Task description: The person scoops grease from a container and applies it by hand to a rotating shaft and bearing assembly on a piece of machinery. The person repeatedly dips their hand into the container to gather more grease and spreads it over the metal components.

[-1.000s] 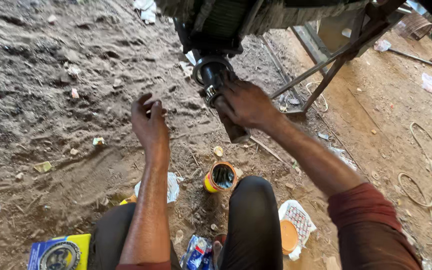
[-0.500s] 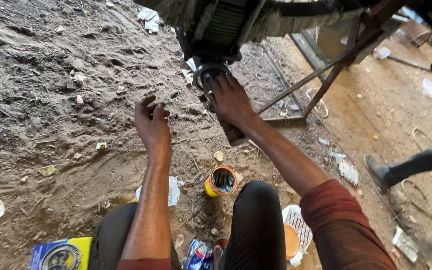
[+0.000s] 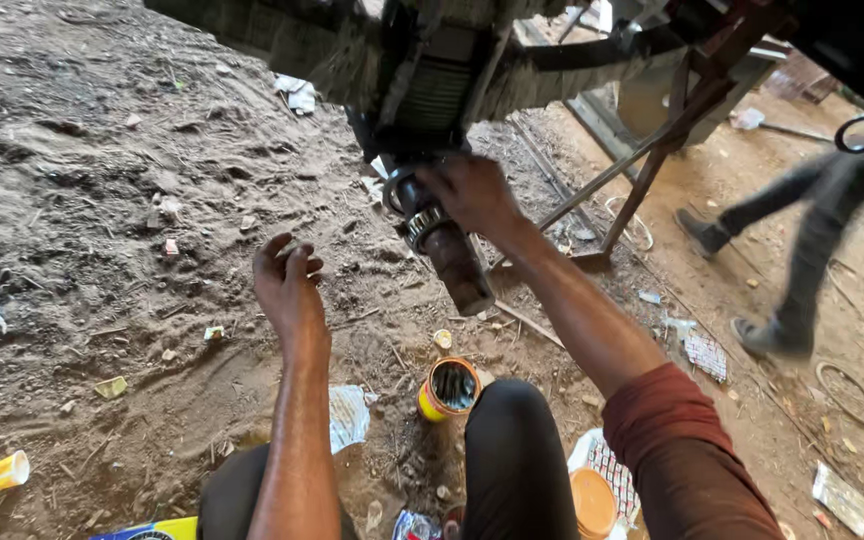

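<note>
Dark, greasy steel shaft [image 3: 447, 250] with a bright ribbed metal bearing ring [image 3: 420, 226], matt and grimy. Below the shaft, a yellow tin can [image 3: 448, 388], glossy outside, black inside. Beside the can, crumpled white paper [image 3: 350, 417]. Ground [image 3: 102, 200]: rough, dry, matt earth. Right of the can, an orange, smooth plastic lid [image 3: 592, 502].

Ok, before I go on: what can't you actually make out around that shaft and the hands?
Head view only:
- Where the right hand grips the greasy shaft: its fingers cover the joint.
- Left hand: palm faces away, so anything in it is hidden.
- Machine above: cut off by the top edge.
- Yellow can: contents too dark to tell.
- Passing person's legs: blurred.
</note>
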Demonstrator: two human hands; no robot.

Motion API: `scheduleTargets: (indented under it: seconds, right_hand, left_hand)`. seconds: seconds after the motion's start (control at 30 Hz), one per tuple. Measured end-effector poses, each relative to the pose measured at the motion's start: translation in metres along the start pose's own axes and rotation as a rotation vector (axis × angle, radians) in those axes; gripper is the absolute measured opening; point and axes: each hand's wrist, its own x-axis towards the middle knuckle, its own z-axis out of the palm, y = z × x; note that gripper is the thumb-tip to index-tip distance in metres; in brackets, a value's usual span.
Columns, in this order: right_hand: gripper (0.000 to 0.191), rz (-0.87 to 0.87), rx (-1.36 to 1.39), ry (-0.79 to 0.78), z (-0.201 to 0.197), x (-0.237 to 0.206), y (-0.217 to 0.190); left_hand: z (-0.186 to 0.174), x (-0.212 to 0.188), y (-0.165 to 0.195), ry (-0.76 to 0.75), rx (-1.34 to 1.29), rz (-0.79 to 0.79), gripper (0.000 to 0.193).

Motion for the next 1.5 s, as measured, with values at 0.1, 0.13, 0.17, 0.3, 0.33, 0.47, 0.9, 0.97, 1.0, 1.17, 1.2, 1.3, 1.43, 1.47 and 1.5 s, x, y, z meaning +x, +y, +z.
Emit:
scheduleTargets:
  seconds: [0.1,0.13,0.17,0.3,0.33,0.47,0.9,0.97,1.0,1.17,1.2,1.3,1.43,1.47,1.5]
  right_hand:
    - [0.034,0.209,-0.080,-0.046,-0.008,-0.002,0.015]
    - [0.033,0.210,0.063,-0.050,-0.009,-0.002,0.018]
    - [0.033,0.204,0.202,-0.048,-0.010,0.001,0.019]
    - [0.031,0.229,0.289,-0.158,-0.002,0.010,-0.002]
    - [0.031,0.241,0.192,-0.254,0.003,0.011,-0.012]
    - [0.033,0.083,-0.022,-0.382,0.031,0.003,-0.049]
    - [0.012,-0.451,-0.748,-0.407,0.098,-0.027,-0.048]
    - [0.019,-0.201,-0.445,-0.463,0.086,-0.008,-0.048]
    - [0.023,-0.078,-0.293,-0.488,0.076,0.000,-0.046]
    - [0.026,0.503,0.480,-0.218,0.013,-0.007,-0.008]
    - [0.026,0.458,0.675,-0.083,0.002,-0.016,0.004]
    - [0.024,0.518,0.823,0.100,-0.010,-0.039,0.036]
    - [0.024,0.530,0.906,0.078,0.003,-0.045,0.066]
    - [0.026,0.570,0.908,0.078,0.009,-0.043,0.068]
    - [0.028,0.607,0.911,0.078,0.015,-0.040,0.068]
  left_hand:
    - [0.010,-0.001,-0.005,-0.033,0.023,-0.028,0.031]
    - [0.013,-0.003,-0.008,-0.044,0.035,-0.014,0.031]
    - [0.016,-0.004,-0.011,-0.054,0.042,0.004,0.031]
    - [0.030,-0.003,-0.017,-0.061,0.006,0.010,0.030]
    - [0.033,-0.003,-0.018,-0.058,-0.007,0.005,0.029]
    - [0.041,-0.004,-0.021,-0.052,-0.028,-0.010,0.028]
    - [0.019,-0.007,-0.002,0.038,-0.046,-0.036,0.030]
    - [0.008,-0.003,0.007,0.041,-0.059,-0.018,0.031]
    - [0.003,0.000,0.010,0.043,-0.068,-0.012,0.032]
    - [-0.007,0.015,0.008,-0.004,-0.102,0.046,0.031]
    - [-0.005,0.017,0.005,-0.022,-0.111,0.051,0.031]
    - [0.006,0.016,-0.006,-0.047,-0.100,-0.013,0.029]
    - [0.023,0.014,-0.013,-0.057,-0.102,-0.079,0.028]
    - [0.027,0.015,-0.014,-0.049,-0.095,-0.102,0.028]
    - [0.030,0.015,-0.015,-0.041,-0.089,-0.123,0.028]
